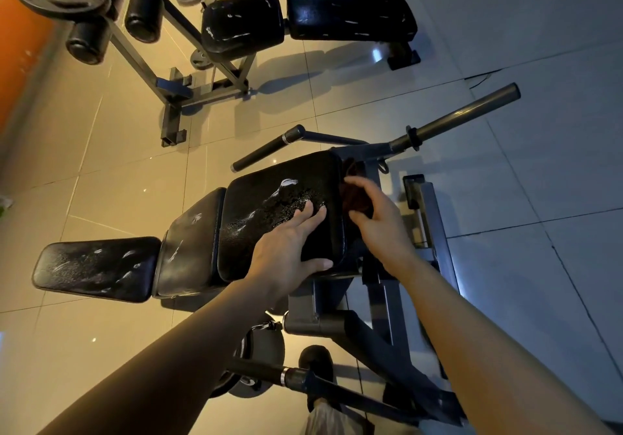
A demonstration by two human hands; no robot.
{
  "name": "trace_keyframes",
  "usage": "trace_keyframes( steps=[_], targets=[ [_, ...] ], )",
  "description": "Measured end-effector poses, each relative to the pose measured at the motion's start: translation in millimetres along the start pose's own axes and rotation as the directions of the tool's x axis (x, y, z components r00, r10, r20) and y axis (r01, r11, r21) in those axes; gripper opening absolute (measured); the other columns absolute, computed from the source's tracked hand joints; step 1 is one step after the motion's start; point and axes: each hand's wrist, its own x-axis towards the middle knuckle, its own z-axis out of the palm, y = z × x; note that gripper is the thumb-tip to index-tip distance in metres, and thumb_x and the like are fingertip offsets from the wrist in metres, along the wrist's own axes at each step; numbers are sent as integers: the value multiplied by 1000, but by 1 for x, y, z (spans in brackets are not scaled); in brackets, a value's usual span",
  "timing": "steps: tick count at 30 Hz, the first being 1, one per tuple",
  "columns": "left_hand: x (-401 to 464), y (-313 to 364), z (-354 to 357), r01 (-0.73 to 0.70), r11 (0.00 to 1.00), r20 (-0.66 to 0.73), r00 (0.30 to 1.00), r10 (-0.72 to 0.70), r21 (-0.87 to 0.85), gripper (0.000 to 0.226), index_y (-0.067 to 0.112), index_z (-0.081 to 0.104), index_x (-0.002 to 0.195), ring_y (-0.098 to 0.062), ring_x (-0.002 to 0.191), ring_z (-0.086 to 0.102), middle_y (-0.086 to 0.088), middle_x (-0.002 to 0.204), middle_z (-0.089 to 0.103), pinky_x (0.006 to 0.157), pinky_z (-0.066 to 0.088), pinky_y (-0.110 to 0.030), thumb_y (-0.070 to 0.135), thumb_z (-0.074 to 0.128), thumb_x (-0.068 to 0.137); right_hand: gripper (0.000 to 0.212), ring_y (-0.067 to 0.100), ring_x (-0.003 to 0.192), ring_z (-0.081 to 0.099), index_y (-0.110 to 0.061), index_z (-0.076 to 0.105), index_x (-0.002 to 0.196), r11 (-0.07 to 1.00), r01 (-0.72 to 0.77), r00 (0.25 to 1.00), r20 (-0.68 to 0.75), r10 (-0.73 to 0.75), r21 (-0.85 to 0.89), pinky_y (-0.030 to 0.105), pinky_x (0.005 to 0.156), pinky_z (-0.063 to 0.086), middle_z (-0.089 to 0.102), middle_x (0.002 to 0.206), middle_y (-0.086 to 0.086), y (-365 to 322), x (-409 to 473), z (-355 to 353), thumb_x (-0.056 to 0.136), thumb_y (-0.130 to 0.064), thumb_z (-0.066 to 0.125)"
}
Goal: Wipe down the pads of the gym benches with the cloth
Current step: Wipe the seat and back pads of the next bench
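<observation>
A tiled floor (101, 151) shines under warm light, an orange wall (20, 46) at the left. The near bench's end pad (269, 212) is black, cracked and flecked with wet. The left hand (290, 245) lies flat on it, fingers straight. The right hand (374, 212) grips a dark cloth (354, 198) at the pad's far edge. A second bench (303, 23) stands beyond, well apart.

left hand (286, 249): mine, bare, no glove, no ring that I can see
right hand (377, 218): bare as well, nothing on the fingers
wrists: no watch, no band
forearms: both uncovered right to the frame edge, no sleeve showing
leg (332, 417): light grey trouser fabric
foot (317, 363): dark shoe, rounded toe
</observation>
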Motion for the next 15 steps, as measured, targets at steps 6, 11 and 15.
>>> trace_keyframes(
  steps=[6,11,15],
  targets=[
    [-1,1,0,14,1000,14,1000,-14,-17,87,40,9,151,-8,146,11,14,160,4,115,21,-36,45,66,85,52,13,125,44,-29,47,136,995,16,998,70,-9,-102,15,85,44,46,140,2,-10,43,-10,95,3,47],
    [0,2,0,15,1000,8,1000,-14,-10,87,40,10,151,-8,146,11,13,160,5,116,22,-35,43,67,85,56,4,123,45,-33,49,132,990,86,994,77,-78,-110,20,98,45,50,134,-7,10,-12,-7,92,5,51],
    [0,3,0,22,1000,14,1000,-22,1,88,40,10,151,-8,146,12,14,160,5,115,25,-36,42,68,85,57,14,131,42,-31,44,138,987,64,997,40,-59,-148,36,108,42,47,141,-1,2,30,-3,93,4,48]
  ],
)
